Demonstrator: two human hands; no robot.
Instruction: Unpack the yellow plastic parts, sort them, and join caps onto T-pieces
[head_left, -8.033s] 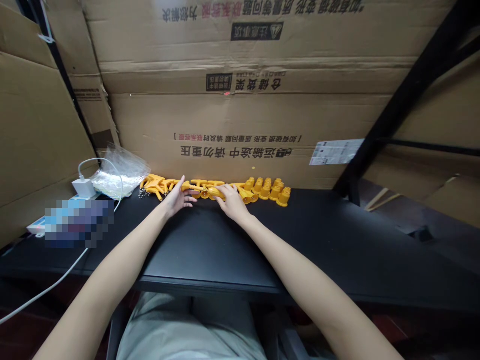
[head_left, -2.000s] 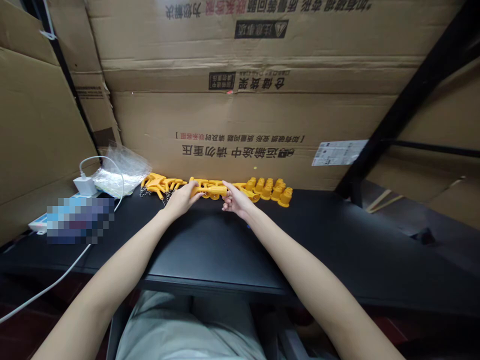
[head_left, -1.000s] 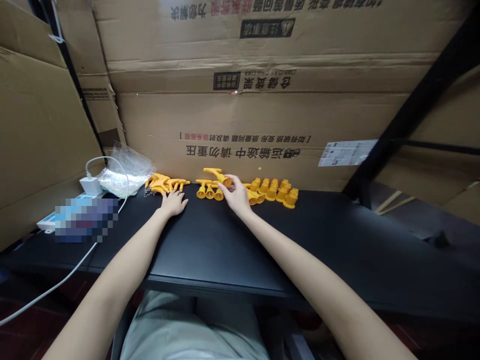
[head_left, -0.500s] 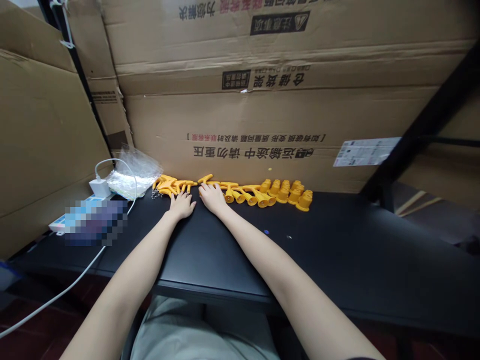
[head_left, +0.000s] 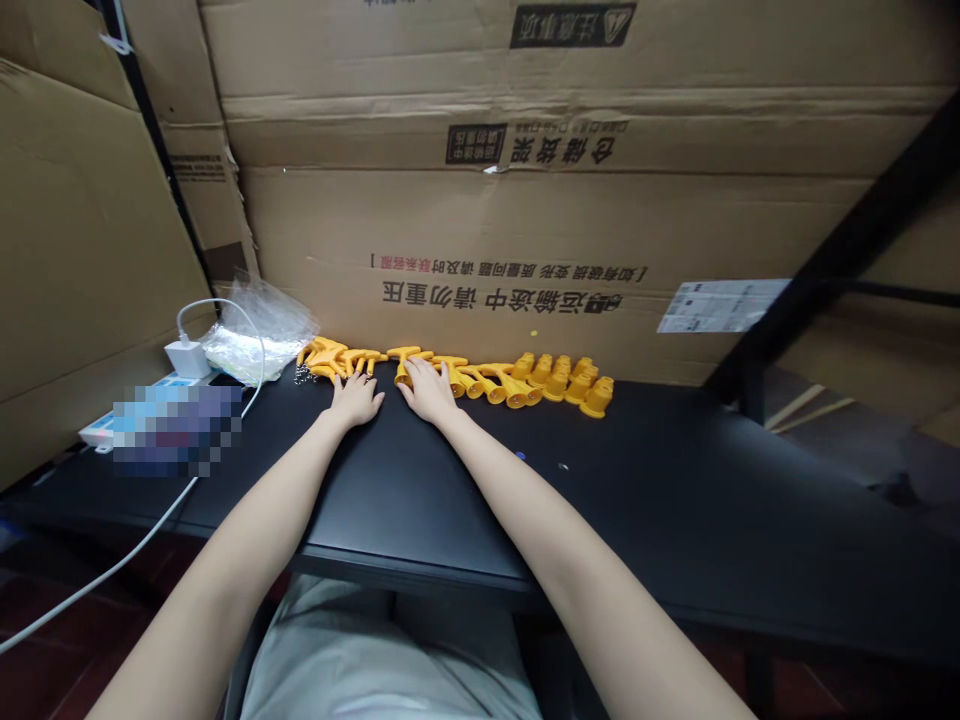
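Observation:
My left hand [head_left: 355, 400] lies palm down with its fingers spread, the fingertips at the near edge of a heap of yellow T-shaped handles [head_left: 327, 358] with thin metal ends. Close to its right, my right hand [head_left: 430, 390] rests with fingers stretched out among yellow pieces that have a T-shaped grip and a round, flared end. One such T-handled piece [head_left: 403, 354] shows just beyond its fingertips, partly covered. Rightward, several more T-handled pieces [head_left: 497, 382] lie in a row with their round ends facing me. Several yellow stepped cups [head_left: 597, 397] stand at the row's right end.
The black table [head_left: 420, 500] runs up to a cardboard wall [head_left: 450, 220]. At left are a clear plastic bag [head_left: 262, 335], a white charger [head_left: 187, 357] with its cable, and a power strip [head_left: 97, 430]. A small blue bit [head_left: 520, 456] lies on the table.
The view has shifted slightly. By my right fingertips, the T-handled piece now sits more level and its round end shows. My left hand stays beside the heap.

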